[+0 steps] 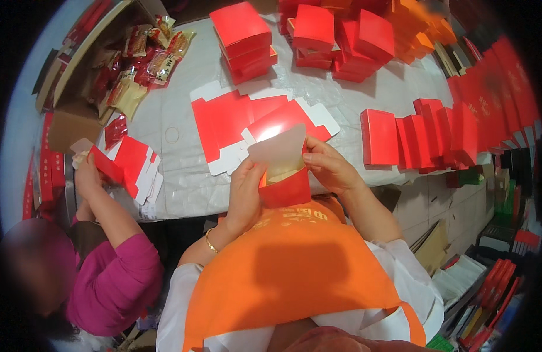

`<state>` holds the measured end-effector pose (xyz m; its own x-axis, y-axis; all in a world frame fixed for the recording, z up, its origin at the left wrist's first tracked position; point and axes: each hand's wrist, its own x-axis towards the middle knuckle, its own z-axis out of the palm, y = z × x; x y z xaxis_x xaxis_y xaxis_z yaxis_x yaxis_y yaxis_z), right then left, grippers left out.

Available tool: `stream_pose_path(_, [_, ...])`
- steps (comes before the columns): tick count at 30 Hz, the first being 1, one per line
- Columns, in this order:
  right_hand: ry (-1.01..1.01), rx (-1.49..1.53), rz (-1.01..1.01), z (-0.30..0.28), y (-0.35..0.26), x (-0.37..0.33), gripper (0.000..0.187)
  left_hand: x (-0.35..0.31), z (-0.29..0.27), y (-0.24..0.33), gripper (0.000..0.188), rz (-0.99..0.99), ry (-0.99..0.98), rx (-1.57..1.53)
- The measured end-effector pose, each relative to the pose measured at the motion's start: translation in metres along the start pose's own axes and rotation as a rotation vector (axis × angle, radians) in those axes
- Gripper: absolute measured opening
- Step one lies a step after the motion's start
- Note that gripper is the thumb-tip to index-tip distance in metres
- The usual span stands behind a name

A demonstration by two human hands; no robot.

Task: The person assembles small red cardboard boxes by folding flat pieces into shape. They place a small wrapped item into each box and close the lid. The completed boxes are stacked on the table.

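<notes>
Both my hands hold a small red carton [287,192] in front of my orange apron, at the table's near edge. Its whitish flap [278,146] stands up, and something pale yellow shows in the opening. My left hand [245,186] grips the carton's left side, fingers closed. At the right, my right hand [332,165] pinches the flap's edge and the carton's upper right corner. Just beyond lie flat red carton blanks [223,122] with white tabs, overlapping each other.
Stacked red boxes [241,28] stand at the back, with orange boxes [422,44] behind right. Upright red boxes [379,138] line the right side. At left, a cardboard box [76,126] holds wrapped packets [128,97]; a co-worker's hand [88,175] handles a red carton.
</notes>
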<state>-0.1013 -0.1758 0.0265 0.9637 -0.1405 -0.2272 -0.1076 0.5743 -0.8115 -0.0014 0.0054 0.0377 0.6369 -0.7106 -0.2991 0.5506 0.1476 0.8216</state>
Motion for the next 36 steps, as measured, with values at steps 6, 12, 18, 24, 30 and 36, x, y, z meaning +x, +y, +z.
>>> stream_pose_path(6, [-0.103, -0.149, 0.077, -0.001, -0.021, -0.014, 0.051, -0.007, 0.004, -0.001, 0.027, 0.037, -0.012, 0.021])
stream_pose_path(12, [0.35, -0.697, -0.55, 0.023, -0.003, -0.026, 0.044, -0.011, 0.012, -0.002, 0.029, 0.162, 0.143, 0.027])
stream_pose_path(18, [0.507, -0.9, -0.733, 0.029, 0.018, -0.013, 0.028, -0.009, 0.012, 0.001, 0.029, 0.195, 0.089, 0.166])
stream_pose_path(24, [0.64, -0.827, -0.551, 0.029, 0.009, -0.006, 0.015, 0.001, 0.007, -0.012, 0.027, 0.264, 0.019, 0.255])
stream_pose_path(30, [0.528, -1.109, -0.862, 0.021, 0.015, -0.01, 0.014, 0.01, 0.006, -0.011, 0.026, 0.254, 0.06, 0.229])
stream_pose_path(36, [0.44, -0.989, -0.737, 0.012, 0.008, -0.014, 0.023, 0.013, 0.002, -0.015, 0.025, 0.259, -0.005, 0.285])
